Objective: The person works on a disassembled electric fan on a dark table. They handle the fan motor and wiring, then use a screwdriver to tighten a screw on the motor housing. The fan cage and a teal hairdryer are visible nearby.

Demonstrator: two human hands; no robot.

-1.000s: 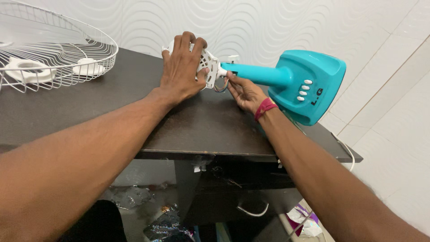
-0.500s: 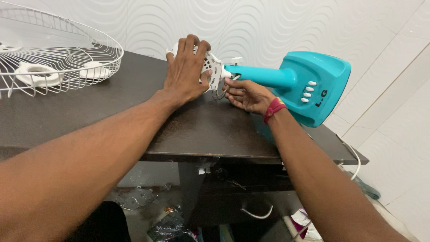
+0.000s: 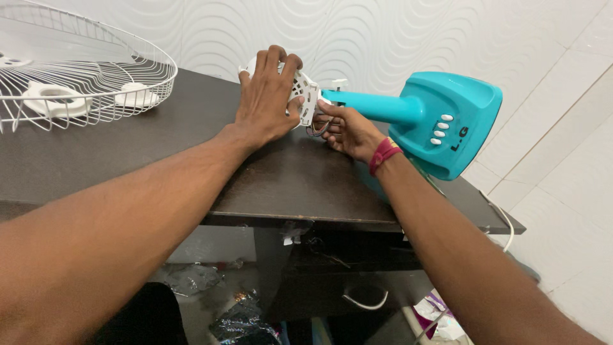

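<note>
The left hand (image 3: pixel 267 102) is clamped over the white fan motor housing (image 3: pixel 301 89), steadying it on the bench (image 3: pixel 281 185). Just beside it, the right hand (image 3: pixel 348 131) pinches wires (image 3: pixel 317 130) where the teal stand (image 3: pixel 440 121) meets the housing. The wire guard (image 3: pixel 76 83) lies well left of both hands.

head cam | on your head, tilted down and forward along both forearms | close range, hands at 12 o'clock | dark table (image 3: pixel 128 160) fills the middle | single view, nothing shared
</note>
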